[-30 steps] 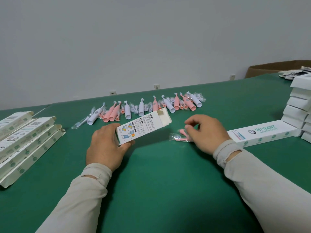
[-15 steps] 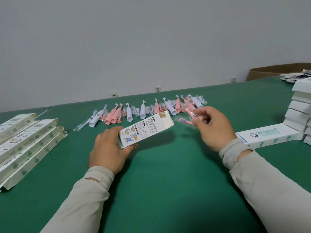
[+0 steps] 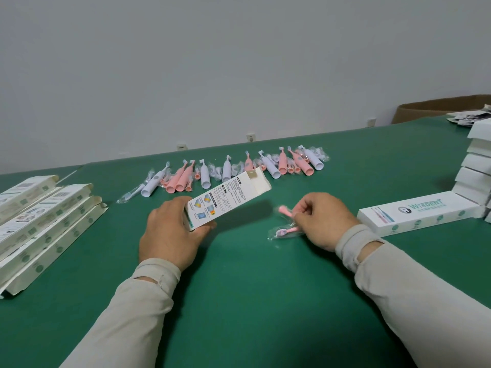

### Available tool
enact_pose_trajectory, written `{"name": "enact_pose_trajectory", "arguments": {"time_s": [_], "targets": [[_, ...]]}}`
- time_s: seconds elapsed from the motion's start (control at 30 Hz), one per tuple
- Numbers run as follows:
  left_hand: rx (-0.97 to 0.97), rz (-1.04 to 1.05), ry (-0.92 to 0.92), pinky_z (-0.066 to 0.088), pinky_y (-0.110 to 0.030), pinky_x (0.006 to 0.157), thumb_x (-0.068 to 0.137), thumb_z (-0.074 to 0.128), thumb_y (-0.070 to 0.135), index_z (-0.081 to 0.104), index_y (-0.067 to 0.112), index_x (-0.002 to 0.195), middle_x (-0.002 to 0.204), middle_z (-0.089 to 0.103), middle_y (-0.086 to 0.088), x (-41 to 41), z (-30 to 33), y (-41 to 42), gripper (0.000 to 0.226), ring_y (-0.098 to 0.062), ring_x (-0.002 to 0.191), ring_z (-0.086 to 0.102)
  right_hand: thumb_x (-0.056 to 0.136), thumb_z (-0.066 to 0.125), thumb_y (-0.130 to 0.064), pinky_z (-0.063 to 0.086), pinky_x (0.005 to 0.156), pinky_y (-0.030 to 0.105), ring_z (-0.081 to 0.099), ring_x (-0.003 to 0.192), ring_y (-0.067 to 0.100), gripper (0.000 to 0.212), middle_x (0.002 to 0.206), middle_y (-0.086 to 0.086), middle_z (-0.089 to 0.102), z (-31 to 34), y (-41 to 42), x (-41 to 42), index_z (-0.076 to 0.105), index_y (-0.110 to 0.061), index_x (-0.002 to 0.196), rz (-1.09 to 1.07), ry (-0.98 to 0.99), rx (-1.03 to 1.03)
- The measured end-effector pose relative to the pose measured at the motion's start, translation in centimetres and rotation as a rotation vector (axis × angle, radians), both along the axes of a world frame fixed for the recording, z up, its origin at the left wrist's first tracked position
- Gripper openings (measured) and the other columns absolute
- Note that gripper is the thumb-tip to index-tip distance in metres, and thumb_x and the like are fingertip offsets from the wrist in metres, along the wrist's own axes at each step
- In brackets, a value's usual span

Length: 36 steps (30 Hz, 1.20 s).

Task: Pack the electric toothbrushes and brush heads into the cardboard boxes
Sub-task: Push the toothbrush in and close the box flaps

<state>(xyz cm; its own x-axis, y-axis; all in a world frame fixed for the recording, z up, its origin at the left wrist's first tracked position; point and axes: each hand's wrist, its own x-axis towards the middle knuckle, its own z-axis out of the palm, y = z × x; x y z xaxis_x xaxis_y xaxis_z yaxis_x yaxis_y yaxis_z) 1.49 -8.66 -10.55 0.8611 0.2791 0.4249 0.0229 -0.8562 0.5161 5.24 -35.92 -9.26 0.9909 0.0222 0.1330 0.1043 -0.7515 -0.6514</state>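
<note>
A white printed carton (image 3: 228,201) was tilted at frame centre, its far flap open; pink wrapped brush heads (image 3: 285,221) lay right of it; pink and white toothbrushes (image 3: 233,168) lined above.

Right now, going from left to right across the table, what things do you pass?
Flat boxes → left hand holding open box → wrapped pink brush heads → right hand → closed printed box → white box stack.

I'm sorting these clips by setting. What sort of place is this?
Probably a small packing workshop: a green table, a row of toothbrushes awaiting packing, and a stack of white boxes.
</note>
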Motion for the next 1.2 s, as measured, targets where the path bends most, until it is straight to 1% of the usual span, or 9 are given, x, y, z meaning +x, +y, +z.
{"name": "enact_pose_trajectory", "arguments": {"time_s": [0.13, 0.27, 0.4, 0.5, 0.63, 0.73, 0.87, 1.07, 1.2], "targets": [[0.003, -0.011, 0.006, 0.051, -0.048, 0.084, 0.075, 0.08, 0.05, 0.059, 0.037, 0.114, 0.105, 0.059, 0.01, 0.0, 0.0, -0.1, 0.046, -0.022, 0.109, 0.051, 0.085, 0.064, -0.02, 0.043, 0.061, 0.027, 0.063, 0.073, 0.015, 0.008, 0.075, -0.005, 0.068, -0.5, 0.7, 0.2, 0.066, -0.018, 0.078, -0.093, -0.009, 0.233], [0.015, -0.016, 0.011, 0.05, -0.047, 0.085, 0.075, 0.08, 0.049, 0.059, 0.036, 0.115, 0.106, 0.059, 0.01, 0.0, 0.0, 0.0, 0.047, -0.023, 0.11, 0.05, 0.084, 0.065, -0.018, 0.041, 0.062, 0.026, 0.059, 0.068, 0.01, 0.008, 0.074, -0.008, 0.066, 0.4, -0.1, 0.1, 0.065, -0.019, 0.076, -0.14, -0.216, 0.46], [0.047, -0.04, 0.019, 0.05, -0.046, 0.084, 0.075, 0.079, 0.05, 0.059, 0.036, 0.116, 0.108, 0.059, 0.01, -0.1, 0.0, -0.3, 0.048, -0.021, 0.11, 0.049, 0.097, 0.06, -0.021, 0.043, 0.045, 0.024, 0.05, 0.046, 0.014, 0.017, 0.079, -0.002, 0.07, 1.8, -0.2, -1.0, 0.055, -0.028, 0.082, 0.135, -0.374, 0.682], [0.065, -0.061, 0.015, 0.049, -0.043, 0.083, 0.075, 0.079, 0.053, 0.058, 0.037, 0.117, 0.11, 0.058, 0.012, -0.1, 0.0, -0.4, 0.05, -0.019, 0.11, 0.048, 0.099, 0.053, -0.024, 0.046, 0.048, 0.023, 0.06, 0.053, 0.015, 0.01, 0.089, -0.006, 0.074, 1.8, 0.7, -1.7, 0.053, -0.028, 0.09, 0.322, -0.378, 0.653], [0.083, -0.094, 0.007, 0.048, -0.042, 0.081, 0.074, 0.077, 0.054, 0.056, 0.04, 0.115, 0.106, 0.056, 0.015, -0.1, -0.1, -0.5, 0.048, -0.016, 0.106, 0.047, 0.102, 0.049, -0.021, 0.054, 0.079, 0.039, 0.071, 0.095, 0.016, 0.01, 0.075, -0.029, 0.066, 1.1, 1.3, -1.7, 0.05, -0.025, 0.093, 0.331, -0.41, 0.494], [0.06, -0.102, -0.001, 0.047, -0.041, 0.082, 0.074, 0.078, 0.054, 0.057, 0.04, 0.114, 0.106, 0.056, 0.015, 0.0, -0.2, -0.5, 0.048, -0.017, 0.107, 0.047, 0.102, 0.05, -0.016, 0.049, 0.071, 0.016, 0.069, 0.083, 0.001, 0.011, 0.086, -0.013, 0.074, 0.8, 1.0, -1.5, 0.051, -0.023, 0.093, 0.336, -0.381, 0.503], [0.046, -0.104, -0.012, 0.047, -0.041, 0.083, 0.073, 0.079, 0.053, 0.057, 0.039, 0.115, 0.103, 0.054, 0.016, 0.0, -0.3, -0.4, 0.049, -0.017, 0.106, 0.048, 0.101, 0.051, -0.014, 0.047, 0.066, 0.012, 0.071, 0.079, 0.005, 0.011, 0.087, -0.007, 0.075, 0.8, 0.8, -1.5, 0.053, -0.022, 0.094, 0.317, -0.338, 0.516], [0.037, -0.107, 0.012, 0.049, -0.046, 0.085, 0.071, 0.08, 0.054, 0.058, 0.039, 0.114, 0.104, 0.057, 0.014, 0.1, -0.4, -0.5, 0.05, -0.017, 0.105, 0.049, 0.1, 0.052, -0.013, 0.054, 0.069, 0.031, 0.072, 0.076, 0.008, 0.013, 0.085, -0.009, 0.076, 0.5, 0.9, -1.2, 0.054, -0.025, 0.094, 0.288, -0.189, 0.514], [0.03, -0.103, 0.017, 0.049, -0.046, 0.085, 0.071, 0.08, 0.055, 0.058, 0.037, 0.116, 0.104, 0.058, 0.012, 0.1, -0.4, -0.5, 0.053, -0.019, 0.104, 0.051, 0.098, 0.051, -0.008, 0.057, 0.074, 0.034, 0.075, 0.078, 0.012, 0.019, 0.084, -0.008, 0.077, 0.5, 1.0, -0.9, 0.058, -0.025, 0.101, 0.254, -0.093, 0.606]]}}
